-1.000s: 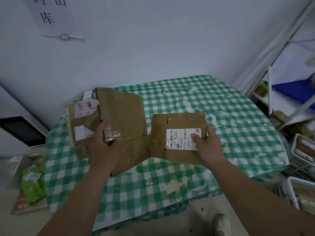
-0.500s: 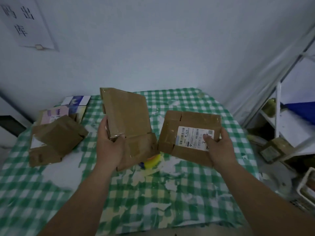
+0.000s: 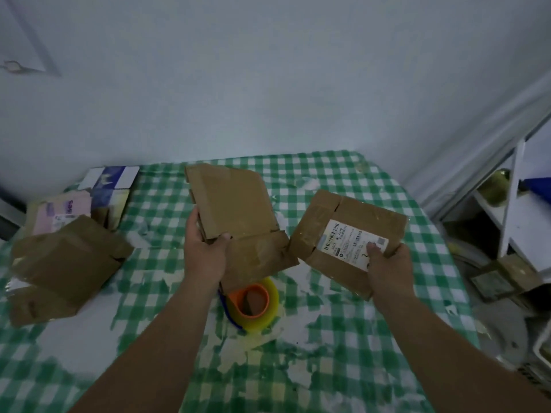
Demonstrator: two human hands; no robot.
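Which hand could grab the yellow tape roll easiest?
Probably the left hand: it is nearest the tape roll, though it grips a plain brown parcel that it must set down first. The right hand is farther away, gripping the labelled parcel.

Mid-frame, our left hand (image 3: 205, 257) grips a plain cardboard parcel (image 3: 238, 216); our right hand (image 3: 387, 263) holds a labelled parcel (image 3: 348, 234) above the checked bench (image 3: 343, 338), apparently clear of it.
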